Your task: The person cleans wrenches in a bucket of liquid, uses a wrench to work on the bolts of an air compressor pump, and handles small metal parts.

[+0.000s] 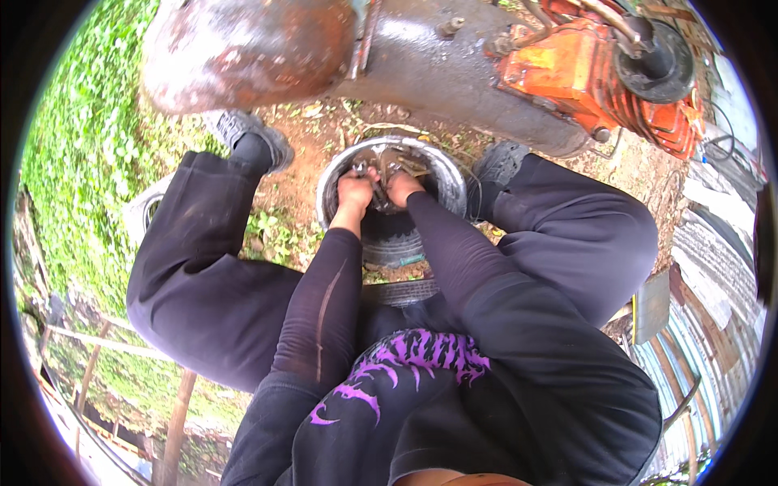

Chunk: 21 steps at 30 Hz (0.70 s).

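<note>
Both of my hands reach down into a round dark bucket (452,180) with a pale, worn rim, which stands on the ground between my feet. My left hand (354,193) is closed at the bucket's left side, its fingers curled at a shiny wet-looking piece. Close beside it, my right hand (400,188) is also closed, with its fingers bent down among dark and brownish metal-like pieces. What exactly the fingers grip is too small and shaded to make out.
Across the far side lies a large rusty grey tank (438,61), with an orange finned machine (567,77) on its right. Grass (89,121) spreads to the left, and corrugated sheets (713,324) lie at right. My shoes (247,134) flank the bucket on bare soil.
</note>
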Motion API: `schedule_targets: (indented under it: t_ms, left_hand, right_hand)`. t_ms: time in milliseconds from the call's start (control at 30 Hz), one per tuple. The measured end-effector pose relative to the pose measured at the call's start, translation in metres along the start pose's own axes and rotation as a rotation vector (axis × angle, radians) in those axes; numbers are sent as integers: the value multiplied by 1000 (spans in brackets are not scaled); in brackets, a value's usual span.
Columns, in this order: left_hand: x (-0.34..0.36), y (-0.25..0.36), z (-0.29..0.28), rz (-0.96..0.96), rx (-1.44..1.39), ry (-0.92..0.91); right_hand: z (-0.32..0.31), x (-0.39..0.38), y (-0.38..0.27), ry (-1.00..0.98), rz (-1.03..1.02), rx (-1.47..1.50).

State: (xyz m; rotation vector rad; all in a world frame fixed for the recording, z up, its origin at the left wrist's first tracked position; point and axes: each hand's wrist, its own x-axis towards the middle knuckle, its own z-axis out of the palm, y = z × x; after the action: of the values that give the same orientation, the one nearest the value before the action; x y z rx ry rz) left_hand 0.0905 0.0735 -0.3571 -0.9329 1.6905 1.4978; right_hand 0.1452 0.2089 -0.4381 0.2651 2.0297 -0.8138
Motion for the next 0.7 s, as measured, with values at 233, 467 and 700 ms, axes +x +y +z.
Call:
schedule_targets:
  t_ms: [233,467,700]
  left_hand:
    - [-11,21,-9,-236,-48,-114]
    - [-18,25,-7,-89,-260,-213]
    - [-16,47,-11,66,-151,-147]
  right_hand:
    - [-41,-33,-23,-76,-7,663]
    - [-108,-97,-62,268,-184,343]
    - [-211,-214,-104,501,-290,-46]
